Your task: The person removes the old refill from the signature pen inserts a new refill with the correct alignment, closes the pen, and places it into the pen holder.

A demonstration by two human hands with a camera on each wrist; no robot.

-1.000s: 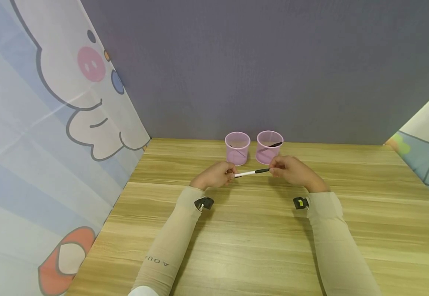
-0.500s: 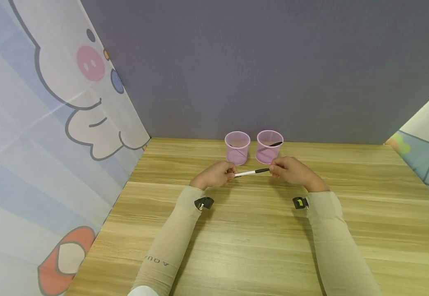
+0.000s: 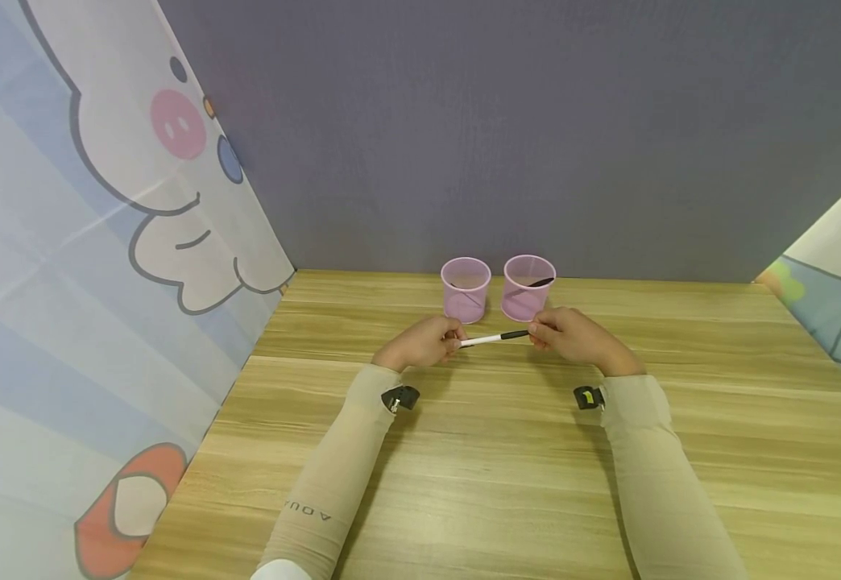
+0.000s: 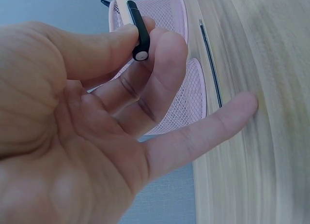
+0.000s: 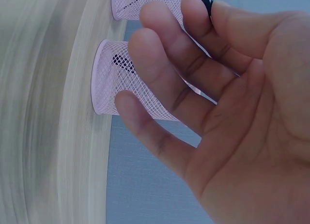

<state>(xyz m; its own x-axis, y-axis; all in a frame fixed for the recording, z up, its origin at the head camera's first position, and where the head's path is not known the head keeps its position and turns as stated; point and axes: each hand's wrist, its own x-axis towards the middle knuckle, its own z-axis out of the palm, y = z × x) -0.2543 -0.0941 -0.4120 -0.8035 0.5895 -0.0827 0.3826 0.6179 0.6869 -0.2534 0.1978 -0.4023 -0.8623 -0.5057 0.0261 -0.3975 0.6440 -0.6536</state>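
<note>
A white pen (image 3: 484, 340) with a black front part spans the gap between both hands, a little above the table. My left hand (image 3: 424, 342) pinches its white end between thumb and fingers; in the left wrist view the black clip (image 4: 140, 28) and round end cap show, and the little finger stretches out. At the black end, my right hand (image 3: 576, 334) pinches with thumb and index finger, and its other fingers are loosely bent. Beside the left hand a thin dark ink refill (image 4: 211, 64) lies on the table.
Two pink mesh cups stand behind the hands against the grey wall. A thin dark stick lies inside the left cup (image 3: 466, 306); a black pen-like piece (image 3: 540, 283) leans in the right cup (image 3: 522, 308). The wooden table (image 3: 493, 483) reaches toward me.
</note>
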